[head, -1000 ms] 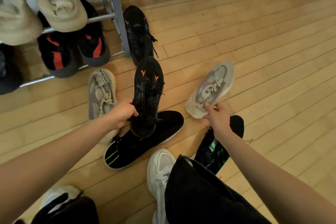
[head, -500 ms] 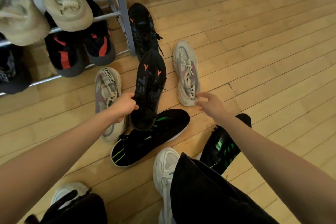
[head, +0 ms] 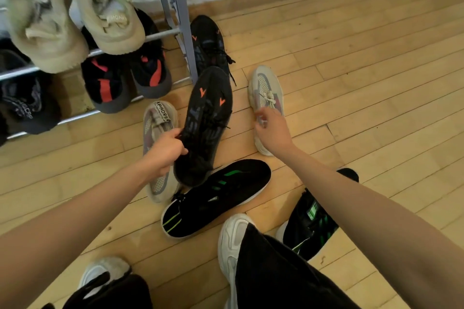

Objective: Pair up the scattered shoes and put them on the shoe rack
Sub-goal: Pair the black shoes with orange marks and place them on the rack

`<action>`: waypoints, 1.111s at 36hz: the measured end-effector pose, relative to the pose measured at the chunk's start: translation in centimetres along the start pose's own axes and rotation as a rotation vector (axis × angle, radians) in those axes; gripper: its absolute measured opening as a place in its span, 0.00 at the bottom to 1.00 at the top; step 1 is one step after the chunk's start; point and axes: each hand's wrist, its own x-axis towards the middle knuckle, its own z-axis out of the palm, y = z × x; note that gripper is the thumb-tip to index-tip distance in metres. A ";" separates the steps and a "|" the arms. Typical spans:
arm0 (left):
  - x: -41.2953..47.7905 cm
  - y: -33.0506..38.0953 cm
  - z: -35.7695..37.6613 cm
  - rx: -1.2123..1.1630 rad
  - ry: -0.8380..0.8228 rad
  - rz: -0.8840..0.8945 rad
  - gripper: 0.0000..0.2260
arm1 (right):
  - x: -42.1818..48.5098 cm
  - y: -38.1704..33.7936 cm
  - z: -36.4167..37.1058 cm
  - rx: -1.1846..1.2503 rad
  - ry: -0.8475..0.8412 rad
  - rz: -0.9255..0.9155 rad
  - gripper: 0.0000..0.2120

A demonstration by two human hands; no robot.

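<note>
My left hand [head: 167, 150] grips a black sneaker with orange marks [head: 207, 120] by its collar and holds it tilted above the floor. Its match [head: 209, 44] lies by the rack's post. My right hand [head: 272, 130] lies over the heel half of a grey mesh sneaker [head: 266, 90], fingers bent at its laces; whether they grip is unclear. The other grey mesh sneaker [head: 159, 120] lies on the floor, partly under my left hand. Two black sneakers with green stripes [head: 218, 198] [head: 311, 221] lie near my feet. The metal shoe rack [head: 184, 32] stands at the upper left.
The rack holds two beige sneakers [head: 108, 5] on an upper bar, with black-and-red ones [head: 125, 78] and a dark shoe [head: 22, 105] below. My own white shoes [head: 232, 238] and black trousers fill the bottom. Bare wooden floor stretches to the right; a white wall runs along the top.
My right hand turned the grey sneaker toe-first toward the rack, let go, then moved forward over its heel. My left hand kept holding the black sneaker.
</note>
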 end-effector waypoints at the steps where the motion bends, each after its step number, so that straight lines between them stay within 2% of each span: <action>1: 0.1 0.1 -0.6 -0.009 0.025 0.000 0.28 | 0.7 -0.8 0.3 0.037 -0.032 0.001 0.16; 5: 0.7 0.4 -2.5 -0.011 0.071 0.002 0.30 | 4.2 -3.7 1.2 0.096 -0.080 0.014 0.20; 10: 0.7 0.0 -3.4 0.000 0.110 -0.028 0.30 | 8.7 -6.7 2.4 0.312 -0.119 0.273 0.29; 17: 1.1 -0.7 -4.8 0.036 0.092 -0.055 0.31 | 12.3 -8.3 4.5 0.410 -0.097 0.375 0.19; 21: 0.6 -1.0 -5.4 0.064 0.114 -0.036 0.30 | 12.9 -8.1 4.5 0.354 -0.142 0.405 0.17; 26: -0.9 -1.6 -5.9 0.081 0.147 -0.007 0.27 | 12.8 -8.2 3.8 0.394 -0.165 0.430 0.16; 33: -2.9 -3.6 -6.5 0.078 0.275 0.029 0.23 | 9.4 -6.7 2.3 0.591 -0.071 0.524 0.18; 40: -3.9 -4.4 -6.0 0.140 0.314 0.076 0.22 | 3.2 -5.2 -0.3 0.700 0.032 0.562 0.13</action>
